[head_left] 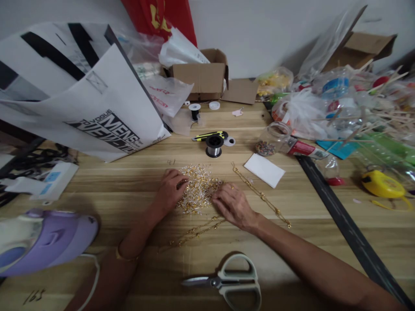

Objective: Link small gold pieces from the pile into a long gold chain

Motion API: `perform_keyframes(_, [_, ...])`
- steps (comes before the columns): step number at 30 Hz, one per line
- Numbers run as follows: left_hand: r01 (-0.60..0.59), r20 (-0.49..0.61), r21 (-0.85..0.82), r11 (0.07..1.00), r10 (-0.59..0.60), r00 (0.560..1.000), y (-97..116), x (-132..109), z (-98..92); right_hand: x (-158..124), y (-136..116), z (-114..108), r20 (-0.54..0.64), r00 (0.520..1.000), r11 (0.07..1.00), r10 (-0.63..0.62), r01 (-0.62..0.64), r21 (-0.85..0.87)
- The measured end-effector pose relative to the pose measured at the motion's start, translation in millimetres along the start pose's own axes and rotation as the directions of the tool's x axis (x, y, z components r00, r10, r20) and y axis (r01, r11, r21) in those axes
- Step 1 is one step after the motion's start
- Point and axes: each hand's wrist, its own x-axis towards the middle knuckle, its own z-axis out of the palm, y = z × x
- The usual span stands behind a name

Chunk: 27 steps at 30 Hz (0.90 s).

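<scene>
A pile of small gold, silver and clear beads and pins [197, 190] lies on the wooden table between my two hands. My left hand [169, 190] rests at the pile's left edge, fingers curled and the thumb close to them. On the other side, my right hand [236, 205] touches the pile with its fingertips drawn together. Whatever either hand pinches is too small to make out. One gold chain [196, 230] runs out from near my right hand, toward the lower left. Another gold chain [262, 196] lies stretched out to the right of it.
Scissors [227, 281] lie near the front edge. A wire spool [214, 147] and a yellow-black utility knife [209, 135] sit behind the pile. A white card [264, 170], bead jar [270, 138] and tape measure [382, 183] are rightward; a purple iron [61, 239] and large bag [97, 95] leftward.
</scene>
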Motion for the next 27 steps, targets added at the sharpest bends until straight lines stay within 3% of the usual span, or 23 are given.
perform_keyframes(8, [0.010, 0.057, 0.049, 0.999, -0.013, 0.998, 4.3, 1.5, -4.7, -0.8, 0.1, 0.3, 0.001, 1.000, 1.000, 0.001, -0.001, 0.003])
perform_keyframes(19, [0.104, -0.022, -0.015, 0.994, -0.104, 0.994, -3.1, 2.0, -6.6, 0.9, -2.0, -1.6, -0.010, 1.000, 1.000, -0.005, 0.005, 0.009])
perform_keyframes(27, [0.081, -0.028, 0.023, 0.996, -0.081, 0.996, -2.8, 1.7, -4.9, 0.0, -0.9, 0.1, -0.003, 1.000, 1.000, -0.004, 0.004, 0.010])
